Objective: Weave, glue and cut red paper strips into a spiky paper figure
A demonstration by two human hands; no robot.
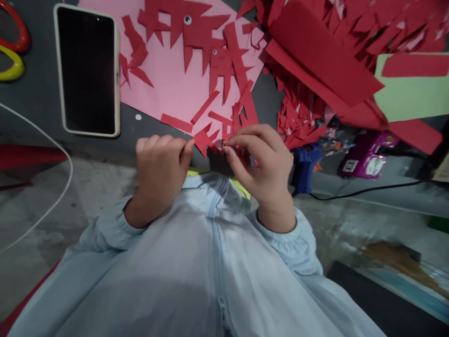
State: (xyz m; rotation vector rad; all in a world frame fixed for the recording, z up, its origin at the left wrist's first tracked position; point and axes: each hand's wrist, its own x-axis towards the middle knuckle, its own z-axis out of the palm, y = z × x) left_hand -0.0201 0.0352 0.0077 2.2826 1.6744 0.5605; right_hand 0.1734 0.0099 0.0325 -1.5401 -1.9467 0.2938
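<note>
My left hand [163, 164] is closed, its thumb and finger pinching the left corner of a small red paper piece [203, 140] with pointed spikes. Just right of that piece, my right hand [261, 157] has thumb and forefinger pressed together; whatever lies between the tips is too small to make out. Beyond my hands, red paper strips [176, 122] lie at the near edge of a pink sheet [154, 93]. On the sheet are red spiky cutouts, a larger one [196, 33] and a smaller one [220, 63], each with a googly eye.
A phone [87, 70] lies at the left, near scissors handles [14, 63]. Red paper scraps [298, 117] and a folded red sheet [322, 51] cover the right side. A blue glue gun [306, 166] and a purple device [368, 154] with a black cord sit at the near right edge.
</note>
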